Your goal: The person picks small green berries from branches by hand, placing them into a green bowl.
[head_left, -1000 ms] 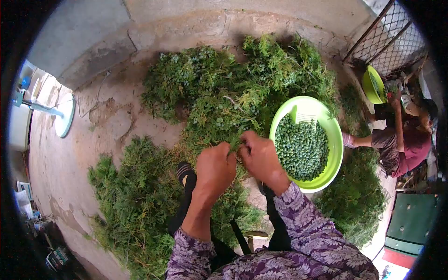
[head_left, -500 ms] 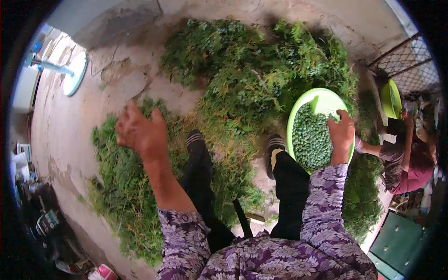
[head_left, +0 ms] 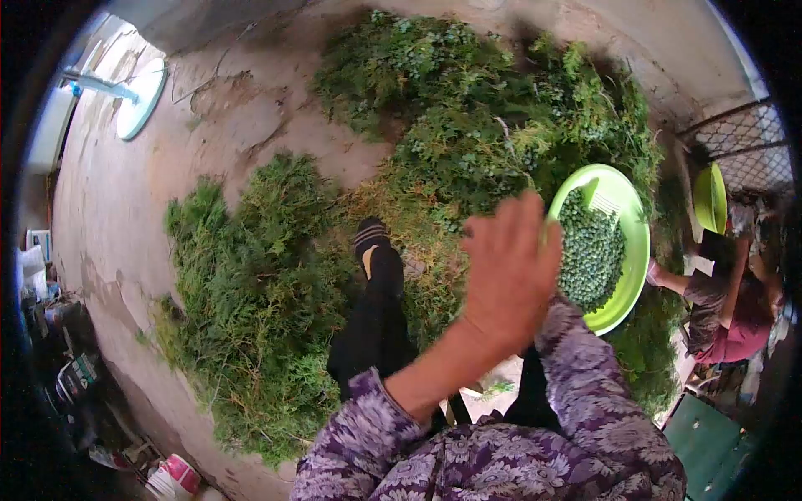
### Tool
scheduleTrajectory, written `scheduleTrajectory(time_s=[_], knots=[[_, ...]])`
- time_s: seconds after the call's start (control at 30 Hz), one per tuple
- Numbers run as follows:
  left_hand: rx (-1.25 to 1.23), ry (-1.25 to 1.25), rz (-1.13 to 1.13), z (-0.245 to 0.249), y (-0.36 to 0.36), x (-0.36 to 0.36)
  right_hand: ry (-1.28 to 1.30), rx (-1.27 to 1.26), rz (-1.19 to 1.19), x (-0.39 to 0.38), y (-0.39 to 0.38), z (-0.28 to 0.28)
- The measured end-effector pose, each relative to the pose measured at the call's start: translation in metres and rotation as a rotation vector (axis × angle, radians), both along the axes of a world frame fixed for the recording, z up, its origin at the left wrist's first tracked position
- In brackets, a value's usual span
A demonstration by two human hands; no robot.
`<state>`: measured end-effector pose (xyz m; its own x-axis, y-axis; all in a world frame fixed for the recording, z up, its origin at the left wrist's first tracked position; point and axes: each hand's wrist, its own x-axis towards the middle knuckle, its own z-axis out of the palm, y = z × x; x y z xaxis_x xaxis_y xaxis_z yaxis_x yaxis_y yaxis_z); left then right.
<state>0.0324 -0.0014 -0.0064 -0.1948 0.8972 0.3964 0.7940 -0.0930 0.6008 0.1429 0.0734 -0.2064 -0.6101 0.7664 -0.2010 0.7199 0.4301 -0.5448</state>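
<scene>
My left hand [head_left: 511, 267] is raised in front of my body, its fingers stretched out and nothing seen in it. It overlaps my right hand, whose fingers are hidden behind it; only the right sleeve [head_left: 576, 342] shows plainly. Just right of the hands is a light green basin [head_left: 637, 275], holding a heap of small green berry-like cones [head_left: 589, 255]. A ribbed green piece [head_left: 603, 200] shows at the heap's upper edge. Cut evergreen branches [head_left: 276, 309] lie in a pile to the left, and a larger branch pile [head_left: 476, 108] spreads beyond.
A co-worker in a dark red top [head_left: 735, 321] sits at the right beside another green basin [head_left: 710, 199]. A wire mesh panel [head_left: 752, 142] stands behind. A pale round-based stand [head_left: 144, 98] is at the upper left, a green box [head_left: 702, 442] at the lower right.
My left hand has swung right from above the left branches. My right hand has come back from over the cones and is now hidden behind the left. The view has shifted.
</scene>
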Motion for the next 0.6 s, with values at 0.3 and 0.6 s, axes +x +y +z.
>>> scheduleTrajectory(time_s=[0.3,0.6], knots=[[-0.097,-0.285,-0.133,0.015,-0.037,-0.011,-0.129,-0.245,-0.009,-0.075,-0.09,-0.173],[-0.083,-0.484,-0.049,0.034,-0.048,-0.055,-0.259,-0.298,-0.023,-0.102,-0.087,-0.187]])
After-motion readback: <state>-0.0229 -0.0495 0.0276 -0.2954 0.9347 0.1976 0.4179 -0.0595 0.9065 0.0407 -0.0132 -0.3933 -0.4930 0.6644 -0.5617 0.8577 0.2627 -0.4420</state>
